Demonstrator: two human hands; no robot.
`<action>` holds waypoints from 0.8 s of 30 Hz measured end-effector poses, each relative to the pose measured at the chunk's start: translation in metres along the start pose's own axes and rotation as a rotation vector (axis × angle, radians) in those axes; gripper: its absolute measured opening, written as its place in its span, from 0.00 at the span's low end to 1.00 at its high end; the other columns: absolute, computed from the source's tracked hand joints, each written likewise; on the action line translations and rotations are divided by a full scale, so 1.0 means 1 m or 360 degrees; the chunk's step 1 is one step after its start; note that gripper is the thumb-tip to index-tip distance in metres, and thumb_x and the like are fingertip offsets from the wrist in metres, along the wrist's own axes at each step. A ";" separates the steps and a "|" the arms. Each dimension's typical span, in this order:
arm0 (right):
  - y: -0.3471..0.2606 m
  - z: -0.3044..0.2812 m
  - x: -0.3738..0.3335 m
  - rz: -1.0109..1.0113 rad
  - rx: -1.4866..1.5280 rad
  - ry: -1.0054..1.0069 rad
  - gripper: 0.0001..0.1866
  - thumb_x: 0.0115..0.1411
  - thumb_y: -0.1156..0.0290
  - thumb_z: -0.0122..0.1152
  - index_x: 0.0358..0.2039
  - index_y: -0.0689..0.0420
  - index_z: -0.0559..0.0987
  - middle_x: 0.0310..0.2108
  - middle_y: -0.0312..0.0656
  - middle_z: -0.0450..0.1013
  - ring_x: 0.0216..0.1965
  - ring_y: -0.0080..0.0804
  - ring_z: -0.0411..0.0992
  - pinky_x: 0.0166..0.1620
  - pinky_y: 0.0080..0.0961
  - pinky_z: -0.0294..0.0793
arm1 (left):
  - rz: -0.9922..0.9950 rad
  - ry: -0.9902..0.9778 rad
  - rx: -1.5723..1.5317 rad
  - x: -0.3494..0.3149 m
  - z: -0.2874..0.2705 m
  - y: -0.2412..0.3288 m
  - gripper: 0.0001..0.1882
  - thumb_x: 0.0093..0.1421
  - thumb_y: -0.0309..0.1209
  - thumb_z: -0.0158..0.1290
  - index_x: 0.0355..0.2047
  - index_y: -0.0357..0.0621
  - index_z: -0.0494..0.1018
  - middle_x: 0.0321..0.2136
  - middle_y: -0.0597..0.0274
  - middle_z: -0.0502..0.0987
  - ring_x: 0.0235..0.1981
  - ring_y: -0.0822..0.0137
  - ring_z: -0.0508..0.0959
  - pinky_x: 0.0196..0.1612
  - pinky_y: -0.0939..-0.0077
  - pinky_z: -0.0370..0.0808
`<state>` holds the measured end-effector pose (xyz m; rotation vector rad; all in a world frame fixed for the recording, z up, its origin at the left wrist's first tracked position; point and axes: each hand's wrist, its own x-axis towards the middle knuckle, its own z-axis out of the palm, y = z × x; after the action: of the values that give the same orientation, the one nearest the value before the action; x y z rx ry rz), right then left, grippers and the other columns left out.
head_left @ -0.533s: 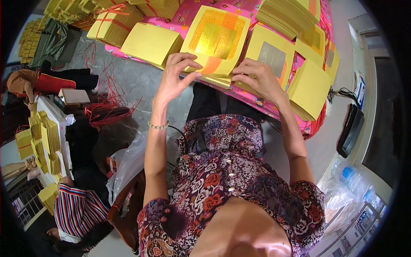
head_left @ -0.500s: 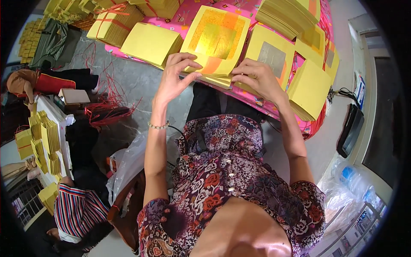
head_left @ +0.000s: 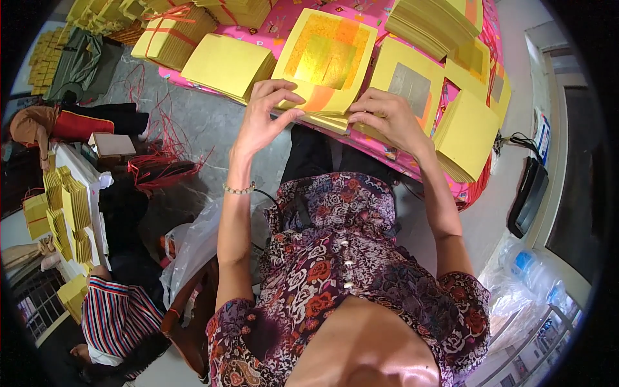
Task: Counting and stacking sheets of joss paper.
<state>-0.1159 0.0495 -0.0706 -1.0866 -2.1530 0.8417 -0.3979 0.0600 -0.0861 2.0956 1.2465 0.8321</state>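
A yellow paper sheet with a shiny gold and orange square (head_left: 327,51) lies on top of a stack in front of me, its near edge curling slightly. My left hand (head_left: 267,109) has its fingertips over the near left corner, with the thumb at the edge. At the near right corner, my right hand (head_left: 389,118) pinches the paper edge between thumb and fingers. Under the sheet, layered yellow paper edges (head_left: 325,122) show between my hands. Just right of it lies a yellow sheet with a silver square (head_left: 409,87). A plain yellow stack (head_left: 227,64) sits to the left.
The pink patterned table cover (head_left: 258,35) bears more yellow stacks (head_left: 474,135), some tied with red string (head_left: 169,29). Red strands (head_left: 164,168) litter the floor at left. Two people sit by a white table (head_left: 97,206) with yellow bundles. A clear plastic bag (head_left: 193,242) lies beside my left arm.
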 end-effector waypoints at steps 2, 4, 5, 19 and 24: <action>-0.001 0.000 0.000 0.0008 0.0022 0.0018 0.10 0.55 0.64 0.64 0.35 0.56 0.83 0.32 0.38 0.76 0.33 0.37 0.76 0.35 0.29 0.74 | -0.0002 -0.0002 0.0004 0.000 0.000 0.000 0.12 0.49 0.31 0.64 0.35 0.46 0.80 0.46 0.62 0.75 0.52 0.58 0.69 0.54 0.65 0.67; -0.001 0.000 0.001 0.0007 0.0017 0.0017 0.10 0.55 0.64 0.64 0.35 0.56 0.83 0.32 0.38 0.76 0.33 0.37 0.76 0.35 0.29 0.74 | -0.0003 -0.0003 0.0008 0.000 0.000 0.000 0.11 0.49 0.31 0.64 0.35 0.46 0.80 0.46 0.62 0.75 0.52 0.58 0.69 0.54 0.65 0.67; -0.001 0.000 0.001 0.0007 0.0011 0.0017 0.10 0.55 0.64 0.64 0.34 0.56 0.83 0.32 0.38 0.76 0.33 0.37 0.76 0.35 0.29 0.74 | -0.0005 -0.0004 0.0004 0.000 0.000 -0.001 0.11 0.49 0.31 0.64 0.35 0.47 0.80 0.46 0.62 0.75 0.52 0.58 0.69 0.54 0.65 0.67; -0.013 0.030 0.004 0.0671 0.0284 0.0420 0.16 0.62 0.59 0.59 0.37 0.60 0.79 0.27 0.43 0.74 0.28 0.33 0.75 0.33 0.27 0.72 | 0.0053 -0.0057 0.0040 0.002 -0.005 0.003 0.16 0.47 0.35 0.66 0.37 0.46 0.79 0.46 0.59 0.74 0.53 0.55 0.68 0.57 0.62 0.65; -0.028 0.047 0.012 0.0746 0.0437 0.0682 0.20 0.60 0.61 0.61 0.44 0.62 0.70 0.28 0.43 0.72 0.26 0.30 0.73 0.32 0.27 0.72 | 0.0067 -0.0095 0.0118 0.014 -0.009 0.018 0.16 0.56 0.40 0.59 0.38 0.41 0.79 0.43 0.54 0.75 0.50 0.53 0.69 0.55 0.62 0.65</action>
<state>-0.1688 0.0334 -0.0768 -1.4900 -1.4069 0.9666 -0.3892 0.0662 -0.0644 2.1964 1.2225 0.7461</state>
